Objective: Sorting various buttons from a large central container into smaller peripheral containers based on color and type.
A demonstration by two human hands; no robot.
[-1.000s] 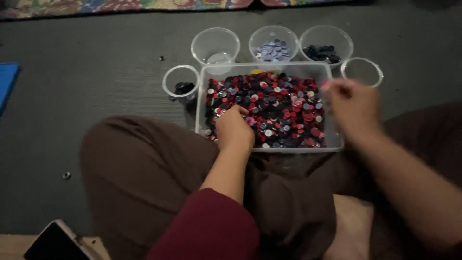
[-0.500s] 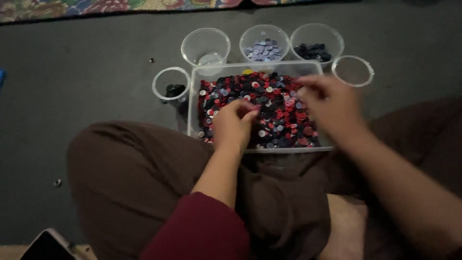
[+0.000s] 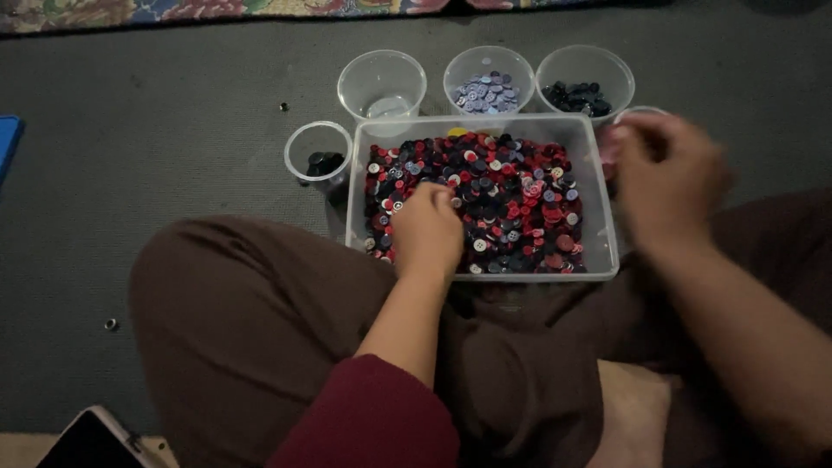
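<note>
Between your knees on the grey floor sits the clear plastic bin [image 3: 598,165] heaped with red, dark and white buttons [image 3: 511,195]. Your left hand [image 3: 426,230] rests knuckles-up on the pile at the bin's near left, fingers curled into the buttons; whether it grips any, you cannot tell. Your right hand [image 3: 669,178], blurred, hovers over the bin's right rim, fingers pinched together, just beside a small clear cup [image 3: 640,113].
</note>
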